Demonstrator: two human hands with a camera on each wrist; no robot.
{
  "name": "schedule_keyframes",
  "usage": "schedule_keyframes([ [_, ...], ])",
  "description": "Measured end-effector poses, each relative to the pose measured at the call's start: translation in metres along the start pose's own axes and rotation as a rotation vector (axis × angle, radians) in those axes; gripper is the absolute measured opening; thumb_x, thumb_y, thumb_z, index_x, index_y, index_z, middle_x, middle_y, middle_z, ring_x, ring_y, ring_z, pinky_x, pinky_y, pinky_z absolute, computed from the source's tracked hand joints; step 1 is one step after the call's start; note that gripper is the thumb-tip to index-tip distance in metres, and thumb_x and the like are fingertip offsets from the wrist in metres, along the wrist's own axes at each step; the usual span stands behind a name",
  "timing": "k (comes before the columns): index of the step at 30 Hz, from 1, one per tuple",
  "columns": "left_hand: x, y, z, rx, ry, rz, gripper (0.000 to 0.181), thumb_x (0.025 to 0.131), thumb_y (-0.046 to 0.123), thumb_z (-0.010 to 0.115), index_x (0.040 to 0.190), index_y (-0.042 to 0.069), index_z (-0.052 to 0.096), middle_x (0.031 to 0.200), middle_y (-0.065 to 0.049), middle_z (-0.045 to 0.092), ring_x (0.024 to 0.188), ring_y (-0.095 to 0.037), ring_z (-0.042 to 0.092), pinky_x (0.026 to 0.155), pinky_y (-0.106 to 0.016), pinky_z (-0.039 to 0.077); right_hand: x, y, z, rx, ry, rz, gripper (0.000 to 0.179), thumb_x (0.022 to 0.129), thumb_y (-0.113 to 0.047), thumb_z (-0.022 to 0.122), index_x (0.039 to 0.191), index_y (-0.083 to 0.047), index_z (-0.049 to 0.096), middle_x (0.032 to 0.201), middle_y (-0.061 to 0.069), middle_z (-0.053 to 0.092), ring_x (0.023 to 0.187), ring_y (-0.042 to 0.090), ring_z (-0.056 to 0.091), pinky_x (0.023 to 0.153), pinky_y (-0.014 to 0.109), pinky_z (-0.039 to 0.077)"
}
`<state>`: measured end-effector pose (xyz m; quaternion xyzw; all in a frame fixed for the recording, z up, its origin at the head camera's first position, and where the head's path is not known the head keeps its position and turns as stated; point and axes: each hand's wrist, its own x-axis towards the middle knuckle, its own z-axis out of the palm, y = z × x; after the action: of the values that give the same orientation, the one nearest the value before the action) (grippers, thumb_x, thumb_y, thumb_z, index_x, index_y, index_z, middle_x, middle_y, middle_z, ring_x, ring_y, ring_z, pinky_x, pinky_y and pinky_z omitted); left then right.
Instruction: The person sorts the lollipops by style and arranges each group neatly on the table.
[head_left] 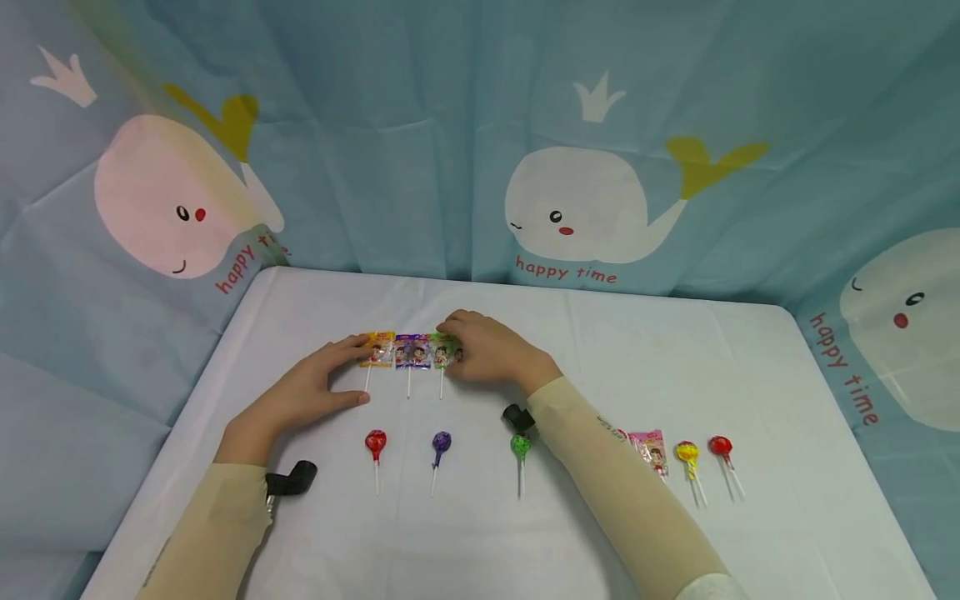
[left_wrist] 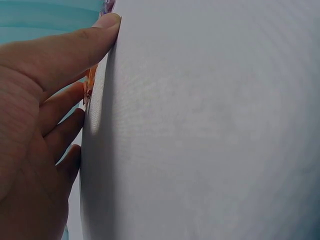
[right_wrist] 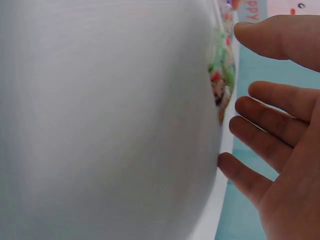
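Note:
Three flat-wrapped lollipops lie in a row towards the back of the white table (head_left: 637,350): an orange one (head_left: 382,350), a purple one (head_left: 412,352) and a green one (head_left: 441,353), sticks pointing to the front. My left hand (head_left: 307,387) rests at the row's left end, fingertips over the orange wrapper and thumb down on the cloth near its stick. At the other end, my right hand (head_left: 491,350) overlaps the green wrapper. The right wrist view shows that hand's fingers (right_wrist: 265,125) spread loosely beside the green wrapper (right_wrist: 222,70), which is blurred there.
Nearer the front stand apart a red round lollipop (head_left: 376,440), a purple one (head_left: 441,442) and a green one (head_left: 520,446). Right of my right forearm lie a pink-wrapped lollipop (head_left: 652,450), a yellow one (head_left: 687,452) and a red one (head_left: 721,447). A blue curtain (head_left: 420,167) hangs behind.

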<state>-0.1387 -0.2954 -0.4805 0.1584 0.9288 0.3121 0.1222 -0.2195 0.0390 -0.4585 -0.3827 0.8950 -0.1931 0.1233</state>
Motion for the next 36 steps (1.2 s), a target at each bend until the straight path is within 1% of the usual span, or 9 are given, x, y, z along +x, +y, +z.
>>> schedule_keyframes([
  [3, 0.0, -0.001, 0.0, -0.001, 0.0, 0.002, 0.074, 0.094, 0.038, 0.089, 0.159, 0.018, 0.058, 0.177, -0.01, 0.033, 0.161, -0.055, 0.019, 0.127, -0.074, 0.019, -0.002, 0.0, -0.004, 0.034, -0.005, -0.001, 0.063, 0.097, -0.026, 0.074, 0.154, -0.006, 0.059, 0.154, 0.005, 0.059, 0.146, 0.021, 0.051, 0.125, 0.036, 0.038],
  [7, 0.0, -0.001, 0.002, -0.002, -0.003, 0.003, 0.075, 0.094, 0.038, 0.089, 0.159, 0.018, 0.058, 0.177, -0.01, 0.033, 0.161, -0.056, 0.019, 0.127, -0.074, 0.019, -0.007, 0.002, -0.008, 0.079, -0.002, -0.025, 0.062, 0.097, -0.024, 0.074, 0.153, -0.003, 0.059, 0.153, 0.007, 0.059, 0.146, 0.024, 0.05, 0.125, 0.038, 0.038],
  [11, 0.001, -0.001, 0.004, -0.007, -0.006, 0.004, 0.074, 0.094, 0.038, 0.089, 0.159, 0.018, 0.058, 0.177, -0.01, 0.034, 0.161, -0.056, 0.019, 0.127, -0.074, 0.019, -0.013, 0.004, -0.01, 0.071, 0.005, -0.025, 0.064, 0.097, -0.028, 0.073, 0.154, -0.003, 0.059, 0.154, 0.007, 0.059, 0.147, 0.024, 0.05, 0.126, 0.038, 0.037],
  [17, 0.001, -0.001, 0.004, 0.003, -0.001, 0.013, 0.073, 0.095, 0.036, 0.089, 0.159, 0.018, 0.058, 0.177, -0.01, 0.034, 0.162, -0.055, 0.02, 0.127, -0.073, 0.019, -0.026, 0.006, -0.016, 0.074, 0.041, -0.006, 0.066, 0.098, -0.033, 0.075, 0.155, -0.003, 0.058, 0.155, 0.008, 0.058, 0.15, 0.026, 0.048, 0.128, 0.041, 0.035],
  [21, 0.001, -0.001, 0.004, 0.006, 0.0, 0.007, 0.074, 0.094, 0.037, 0.089, 0.158, 0.019, 0.058, 0.177, -0.009, 0.034, 0.162, -0.053, 0.021, 0.126, -0.074, 0.021, -0.036, 0.007, -0.019, 0.073, 0.058, 0.007, 0.067, 0.099, -0.036, 0.076, 0.155, -0.004, 0.058, 0.156, 0.006, 0.058, 0.15, 0.025, 0.048, 0.128, 0.041, 0.035],
  [29, 0.0, 0.0, 0.002, 0.002, 0.0, 0.002, 0.075, 0.094, 0.039, 0.089, 0.159, 0.019, 0.058, 0.177, -0.008, 0.034, 0.161, -0.056, 0.019, 0.127, -0.073, 0.019, -0.055, 0.003, -0.025, 0.102, 0.092, 0.015, 0.068, 0.098, -0.035, 0.076, 0.156, -0.004, 0.057, 0.156, 0.007, 0.059, 0.149, 0.026, 0.049, 0.127, 0.044, 0.037],
  [34, 0.001, -0.001, 0.001, 0.004, 0.001, 0.01, 0.074, 0.094, 0.037, 0.089, 0.159, 0.018, 0.058, 0.177, -0.007, 0.034, 0.162, -0.054, 0.021, 0.127, -0.072, 0.019, -0.065, -0.001, -0.025, 0.113, 0.111, 0.019, 0.069, 0.097, -0.034, 0.077, 0.157, -0.004, 0.057, 0.158, 0.007, 0.058, 0.15, 0.027, 0.048, 0.127, 0.046, 0.037],
  [36, 0.001, -0.001, 0.001, 0.002, -0.002, 0.004, 0.074, 0.094, 0.037, 0.089, 0.159, 0.019, 0.058, 0.177, -0.007, 0.033, 0.162, -0.053, 0.02, 0.127, -0.073, 0.019, -0.068, -0.002, -0.024, 0.106, 0.11, 0.018, 0.07, 0.097, -0.034, 0.078, 0.157, -0.005, 0.056, 0.159, 0.007, 0.057, 0.151, 0.027, 0.048, 0.127, 0.046, 0.037],
])
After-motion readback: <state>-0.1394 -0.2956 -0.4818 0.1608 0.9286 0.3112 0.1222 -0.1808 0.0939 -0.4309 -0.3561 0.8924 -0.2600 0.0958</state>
